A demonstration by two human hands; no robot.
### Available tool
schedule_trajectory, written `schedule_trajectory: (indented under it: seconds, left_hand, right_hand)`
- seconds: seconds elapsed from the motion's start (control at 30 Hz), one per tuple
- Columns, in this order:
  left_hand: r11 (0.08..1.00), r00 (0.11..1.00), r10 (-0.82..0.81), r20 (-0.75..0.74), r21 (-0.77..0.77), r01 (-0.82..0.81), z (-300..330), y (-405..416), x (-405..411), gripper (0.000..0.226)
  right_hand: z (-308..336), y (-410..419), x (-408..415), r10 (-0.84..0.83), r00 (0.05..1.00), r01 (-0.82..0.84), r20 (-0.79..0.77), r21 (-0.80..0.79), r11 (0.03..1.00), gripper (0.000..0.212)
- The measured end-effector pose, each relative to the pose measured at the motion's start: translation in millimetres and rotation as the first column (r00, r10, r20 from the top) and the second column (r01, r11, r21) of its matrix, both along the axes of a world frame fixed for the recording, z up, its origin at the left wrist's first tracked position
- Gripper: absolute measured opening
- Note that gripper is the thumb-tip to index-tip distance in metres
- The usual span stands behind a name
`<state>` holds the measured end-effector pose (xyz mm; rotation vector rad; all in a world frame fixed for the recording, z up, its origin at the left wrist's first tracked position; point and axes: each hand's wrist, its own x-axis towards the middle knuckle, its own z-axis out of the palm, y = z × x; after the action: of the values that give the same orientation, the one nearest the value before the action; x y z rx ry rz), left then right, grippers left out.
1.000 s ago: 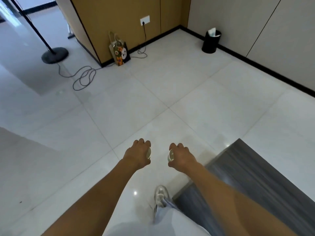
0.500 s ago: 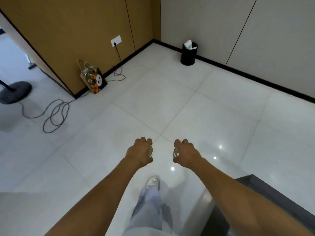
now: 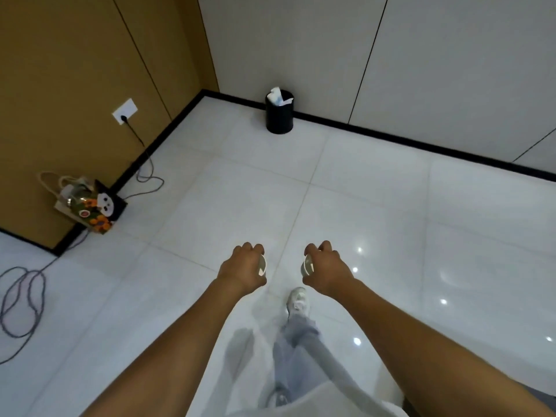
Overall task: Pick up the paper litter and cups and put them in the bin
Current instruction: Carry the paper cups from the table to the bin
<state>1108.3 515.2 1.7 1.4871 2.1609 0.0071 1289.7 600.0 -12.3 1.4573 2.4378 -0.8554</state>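
My left hand grips a white paper cup, of which only the rim side shows. My right hand grips a second white paper cup the same way. Both hands hang in front of me over the white tiled floor, close together. The black bin stands ahead against the grey wall near the corner, with white paper litter sticking out of its top.
A patterned gift bag leans on the brown wall at left. A cable runs from the wall socket and coils on the floor at far left. My shoe steps on the floor below my hands.
I have walked toward the corner; the bin looks nearer and more central. The dark table at lower right has dropped out of view. Both hands still hold their cups.
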Motion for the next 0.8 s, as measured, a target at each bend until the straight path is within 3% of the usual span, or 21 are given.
schedule_trajectory:
  seconds: [0.33,0.63,0.8]
  left_hand:
    - [1.000,1.000,-0.013,-0.022,0.023,0.014,10.5,245.3,-129.8,0.047]
    - [0.999,1.000,0.010,-0.019,0.031,-0.009,1.9,407.6,-282.8,0.046]
    - [0.998,0.998,-0.043,-0.040,0.050,0.045,-2.2,514.8,-380.5,0.043]
  right_hand:
    - [6.6,244.5,-133.6,-0.030,0.999,0.030,0.013,0.006,1.000,0.051]
    - [2.0,417.3,-278.6,-0.006,1.000,0.006,0.028,-0.014,1.000,0.053]
    - [-2.9,515.3,-369.5,-0.090,0.996,0.090,0.018,-0.039,0.995,0.052]
